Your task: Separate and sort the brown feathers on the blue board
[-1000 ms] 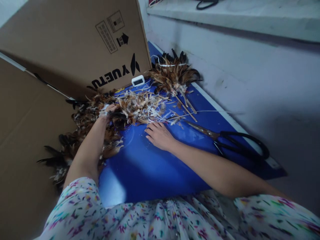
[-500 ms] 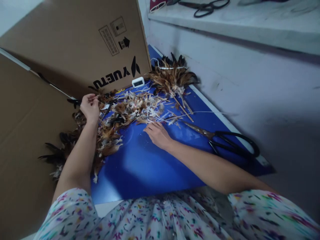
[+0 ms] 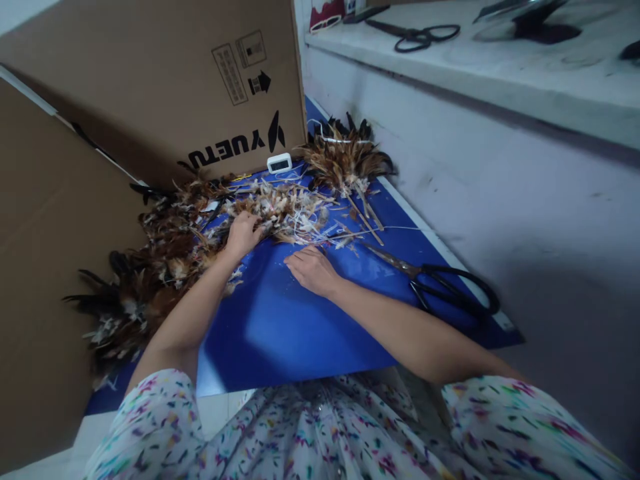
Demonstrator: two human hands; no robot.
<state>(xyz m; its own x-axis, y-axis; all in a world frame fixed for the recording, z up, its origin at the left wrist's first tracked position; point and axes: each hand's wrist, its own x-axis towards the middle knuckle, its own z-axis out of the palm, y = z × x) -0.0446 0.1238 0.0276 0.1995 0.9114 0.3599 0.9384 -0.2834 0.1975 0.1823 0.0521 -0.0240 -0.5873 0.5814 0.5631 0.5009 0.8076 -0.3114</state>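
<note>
My left hand [image 3: 244,233] is at the near edge of a pile of loose brown and whitish feathers [image 3: 280,203], fingers drawn together. What sits in its fingertips is hidden. My right hand [image 3: 313,268] rests low over the blue board [image 3: 290,333], its fingers curled closed; I cannot make out what they hold. Just beyond it lie tangled white string [image 3: 306,223] and a thin stick [image 3: 353,234]. Large black-handled scissors [image 3: 445,283] lie to its right. A tied bundle of brown-black feathers on sticks [image 3: 347,157] is behind.
Cardboard panels [image 3: 150,87] stand at the back and left. More dark feathers [image 3: 135,293] heap along the left side. A small white digital display [image 3: 279,163] sits near the cardboard. On the shelf [image 3: 500,67] at upper right lies another pair of scissors [image 3: 417,35].
My left hand has moved right and nearer, from the feathers at the far left to the middle pile. My right hand stays nearly in place. The view has shifted slightly.
</note>
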